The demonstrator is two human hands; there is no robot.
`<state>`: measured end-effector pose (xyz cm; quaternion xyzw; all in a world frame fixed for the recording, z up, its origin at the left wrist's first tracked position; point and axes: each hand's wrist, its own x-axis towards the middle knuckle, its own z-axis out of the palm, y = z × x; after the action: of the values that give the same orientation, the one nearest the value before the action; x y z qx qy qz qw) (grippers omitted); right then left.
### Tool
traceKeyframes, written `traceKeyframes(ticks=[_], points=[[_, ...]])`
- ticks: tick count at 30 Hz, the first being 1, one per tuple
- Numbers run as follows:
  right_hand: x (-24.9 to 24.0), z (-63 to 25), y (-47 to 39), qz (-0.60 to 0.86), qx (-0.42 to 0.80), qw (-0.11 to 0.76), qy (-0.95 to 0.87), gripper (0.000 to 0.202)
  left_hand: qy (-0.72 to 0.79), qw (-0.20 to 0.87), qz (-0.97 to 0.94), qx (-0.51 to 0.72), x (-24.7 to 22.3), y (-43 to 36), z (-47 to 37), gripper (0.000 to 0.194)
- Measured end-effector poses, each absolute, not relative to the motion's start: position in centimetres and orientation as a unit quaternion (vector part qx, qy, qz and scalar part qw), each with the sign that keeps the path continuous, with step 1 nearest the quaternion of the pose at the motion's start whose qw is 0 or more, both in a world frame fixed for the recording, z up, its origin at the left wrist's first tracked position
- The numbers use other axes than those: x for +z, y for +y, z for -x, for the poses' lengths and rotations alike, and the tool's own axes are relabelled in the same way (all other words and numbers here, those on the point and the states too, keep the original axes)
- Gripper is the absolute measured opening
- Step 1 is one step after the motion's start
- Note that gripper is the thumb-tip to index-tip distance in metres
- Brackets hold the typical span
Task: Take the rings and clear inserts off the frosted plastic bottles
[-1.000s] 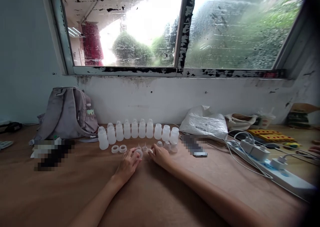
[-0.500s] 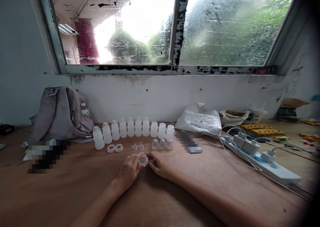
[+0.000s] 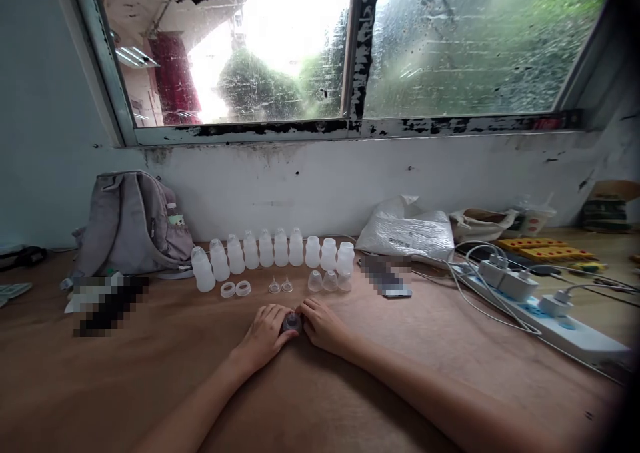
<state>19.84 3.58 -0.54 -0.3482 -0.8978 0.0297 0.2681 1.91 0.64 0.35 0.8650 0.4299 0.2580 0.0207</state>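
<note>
On table (image 3: 290, 406), left grip (image 3: 265, 332) holds translucent part (image 3: 293, 323); right grip (image 3: 323, 326) at edge, closure unclear; bottles (image 3: 266, 250) beyond

No text, number or sign can be read here. On the silver bag (image 3: 415, 232) there is some dark printing (image 3: 400, 242), but it is too small for reading. The pale cup (image 3: 541, 216) at the right carries a red mark (image 3: 535, 225), and the bottle (image 3: 171, 206) in the pocket of the backpack (image 3: 120, 223) has a greenish label (image 3: 176, 220), both unclear.
</note>
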Motion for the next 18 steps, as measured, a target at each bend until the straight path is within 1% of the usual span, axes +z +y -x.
traceKeyframes(ticks=[9,14,15,18], points=[[-0.56,-19.75,3.59,0.348,0.018,0.260,-0.900,0.023,0.443,0.028,-0.854,0.270,0.35,0.58,-1.99,0.030],[-0.95,-19.73,3.82,0.351,0.005,0.257,-0.901,0.018,0.438,0.003,-0.850,0.292,0.45,0.40,-2.17,0.039],[-0.97,-19.72,3.86,0.351,0.004,0.257,-0.900,0.017,0.436,0.007,-0.850,0.297,0.48,0.42,-2.24,0.036],[-0.89,-19.71,3.85,0.347,0.006,0.261,-0.901,0.018,0.443,0.031,-0.838,0.316,0.41,0.60,-2.46,0.018]])
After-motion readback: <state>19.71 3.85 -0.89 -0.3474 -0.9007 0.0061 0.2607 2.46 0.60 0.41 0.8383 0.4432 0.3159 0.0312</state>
